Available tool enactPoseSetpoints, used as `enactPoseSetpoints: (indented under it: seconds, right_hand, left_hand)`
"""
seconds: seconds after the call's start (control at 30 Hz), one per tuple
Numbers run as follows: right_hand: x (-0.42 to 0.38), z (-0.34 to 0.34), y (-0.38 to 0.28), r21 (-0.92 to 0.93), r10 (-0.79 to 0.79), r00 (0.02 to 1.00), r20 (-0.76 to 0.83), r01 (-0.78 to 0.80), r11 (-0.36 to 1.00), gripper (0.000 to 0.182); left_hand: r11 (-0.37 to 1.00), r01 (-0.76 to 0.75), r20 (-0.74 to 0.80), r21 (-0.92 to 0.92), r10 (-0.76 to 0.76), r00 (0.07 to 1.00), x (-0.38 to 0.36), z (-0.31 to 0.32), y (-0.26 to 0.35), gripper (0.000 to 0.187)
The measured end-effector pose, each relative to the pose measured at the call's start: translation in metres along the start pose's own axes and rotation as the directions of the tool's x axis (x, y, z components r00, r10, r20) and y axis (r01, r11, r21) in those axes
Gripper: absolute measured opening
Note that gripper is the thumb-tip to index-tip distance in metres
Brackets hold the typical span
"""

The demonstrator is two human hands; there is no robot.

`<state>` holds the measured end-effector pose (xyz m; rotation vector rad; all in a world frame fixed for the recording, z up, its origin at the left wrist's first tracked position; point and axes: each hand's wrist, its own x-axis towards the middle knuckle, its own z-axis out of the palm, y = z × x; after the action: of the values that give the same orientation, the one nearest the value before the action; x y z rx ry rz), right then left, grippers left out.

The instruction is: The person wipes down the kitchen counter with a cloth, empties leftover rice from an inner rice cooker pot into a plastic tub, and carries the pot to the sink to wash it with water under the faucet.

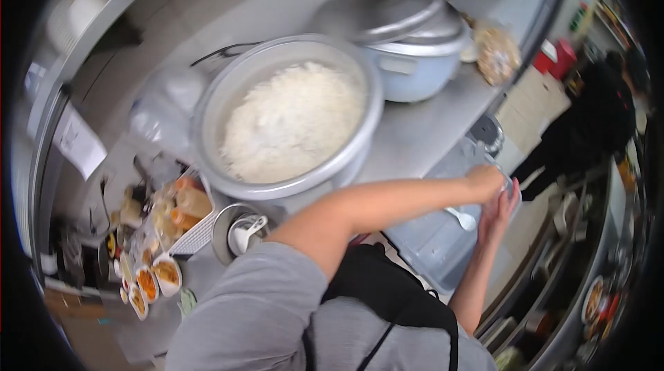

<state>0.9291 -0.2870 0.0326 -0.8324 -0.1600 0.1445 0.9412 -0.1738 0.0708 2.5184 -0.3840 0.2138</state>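
Note:
My left hand [486, 184] reaches across to the right, its fingers closed on a clear plastic item [509, 187] whose kind I cannot make out. From below, my right hand [496, 210] holds the same item, with its fingers curled up at the side. Under both hands lies a large bluish plastic bin [432, 246], its near surface flat. A white spoon [461, 218] rests on it, just left of my right hand.
A big pot of white rice [287, 187] stands on the steel counter [408, 137]. Behind it is a lidded cooker [408, 73] beside a bag of food [496, 56]. Sauce bottles [192, 203] and small food dishes [146, 282] sit at left. A person in black [588, 118] stands at far right.

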Motion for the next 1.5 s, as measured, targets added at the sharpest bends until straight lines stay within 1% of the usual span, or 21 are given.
enactPoseSetpoints:
  seconds: [0.2, 0.33, 0.4, 0.43, 0.47, 0.5, 0.53, 0.6, 0.63, 0.73, 0.8, 0.87, 1.0, 1.13, 1.2, 1.27, 1.3, 1.37, 1.43, 1.47, 1.5]
  right_hand:
    - [0.006, -0.095, 0.017, -0.623, -0.071, 0.997, -0.038, 0.032, 0.781, 0.012]
    - [0.018, -0.137, 0.026, -0.786, -0.122, 0.992, -0.02, 0.06, 0.615, 0.013]
    - [0.02, -0.157, 0.039, -0.941, 0.037, 0.954, 0.298, 0.3, -0.154, 0.027]
    - [0.017, -0.158, 0.049, -0.86, 0.156, 0.938, 0.309, 0.345, -0.377, 0.036]
    - [0.017, -0.158, 0.063, -0.715, 0.274, 0.912, 0.306, 0.41, -0.567, 0.046]
    - [0.035, -0.186, 0.091, -0.643, 0.399, 0.82, 0.411, 0.571, -0.511, 0.06]
    - [0.011, -0.098, 0.079, -0.767, 0.631, 0.767, 0.118, 0.474, -0.432, 0.055]
    - [-0.005, -0.066, 0.123, -0.687, 0.901, 0.35, 0.256, 0.722, -0.085, 0.027]
    - [-0.006, -0.1, 0.171, -0.54, 0.871, 0.081, 0.484, 0.811, 0.225, 0.03]
    - [-0.098, 0.006, 0.175, -0.731, 0.907, -0.368, 0.205, 0.559, 0.392, 0.022]
    - [-0.162, 0.046, 0.209, -0.707, 0.658, -0.716, 0.232, 0.341, 0.62, 0.021]
    - [-0.217, 0.106, 0.172, -0.681, 0.643, -0.735, 0.215, 0.359, 0.638, 0.02]
    - [-0.364, 0.169, 0.171, -0.38, 0.449, -0.805, 0.389, 0.304, 0.874, 0.02]
    - [-0.554, 0.207, 0.205, -0.139, 0.315, -0.688, 0.654, 0.299, 0.944, 0.016]
    - [-0.638, 0.223, 0.236, 0.266, -0.101, -0.583, 0.806, 0.203, 0.942, 0.014]
    - [-0.7, 0.229, 0.26, 0.474, -0.151, -0.561, 0.814, 0.491, 0.731, 0.012]
    - [-0.728, 0.232, 0.283, 0.477, -0.157, -0.57, 0.806, 0.47, 0.743, 0.012]
    - [-0.77, 0.218, 0.323, 0.436, 0.291, -0.61, 0.737, 0.759, 0.484, 0.016]
    - [-0.807, 0.203, 0.296, 0.445, 0.307, -0.681, 0.665, 0.691, 0.57, 0.019]
    - [-0.823, 0.202, 0.275, 0.442, 0.322, -0.735, 0.597, 0.636, 0.633, 0.022]
    - [-0.842, 0.199, 0.256, 0.472, 0.296, -0.765, 0.572, 0.602, 0.644, 0.022]
  left_hand:
    - [0.99, 0.137, -0.285, 0.035, -0.122, 0.951, -0.033, -0.009, -0.013, 0.026]
    - [0.969, 0.231, -0.025, 0.083, -0.23, 0.973, -0.084, -0.032, 0.011, 0.036]
    - [0.984, 0.176, -0.033, 0.036, -0.175, 0.984, -0.11, -0.007, 0.018, 0.032]
    - [0.991, 0.132, -0.106, 0.011, -0.13, 0.986, -0.121, 0.012, 0.015, 0.028]
    - [0.988, 0.15, 0.025, -0.043, -0.149, 0.988, -0.142, -0.005, 0.027, 0.018]
    - [0.967, 0.241, 0.176, -0.084, -0.223, 0.959, -0.159, -0.014, 0.035, 0.013]
    - [0.945, 0.282, 0.205, -0.167, -0.246, 0.947, -0.186, -0.041, 0.046, 0.012]
    - [0.948, 0.215, -0.054, -0.236, -0.234, 0.971, -0.233, -0.036, 0.039, 0.014]
    - [0.946, 0.188, -0.271, -0.265, -0.26, 0.927, -0.257, -0.033, 0.033, 0.014]
    - [0.899, 0.255, -0.609, -0.357, -0.431, 0.666, -0.352, -0.057, 0.059, 0.013]
    - [0.661, 0.602, -0.732, -0.448, -0.658, 0.176, -0.454, -0.046, 0.119, 0.014]
    - [0.321, 0.633, -0.639, -0.704, -0.675, -0.369, -0.518, -0.01, 0.173, 0.014]
    - [0.106, 0.387, -0.401, -0.916, -0.282, -0.872, -0.608, 0.105, 0.299, 0.016]
    - [-0.037, 0.369, -0.37, -0.929, 0.183, -0.911, -0.65, 0.244, 0.391, 0.016]
    - [-0.143, 0.339, -0.365, -0.93, 0.241, -0.899, -0.659, 0.304, 0.43, 0.017]
    - [-0.181, 0.102, -0.157, -0.978, 0.325, -0.932, -0.674, 0.344, 0.464, 0.022]
    - [-0.187, 0.086, -0.147, -0.979, 0.345, -0.927, -0.682, 0.345, 0.481, 0.022]
    - [-0.012, -0.107, 0.1, -0.994, 0.276, -0.956, -0.693, 0.332, 0.509, 0.024]
    - [0.066, -0.074, 0.087, -0.995, 0.236, -0.968, -0.731, 0.339, 0.512, 0.021]
    - [-0.048, 0.069, -0.08, -0.996, 0.279, -0.957, -0.752, 0.33, 0.509, 0.021]
    - [0.096, 0.039, -0.027, -0.995, 0.116, -0.993, -0.766, 0.294, 0.516, 0.018]
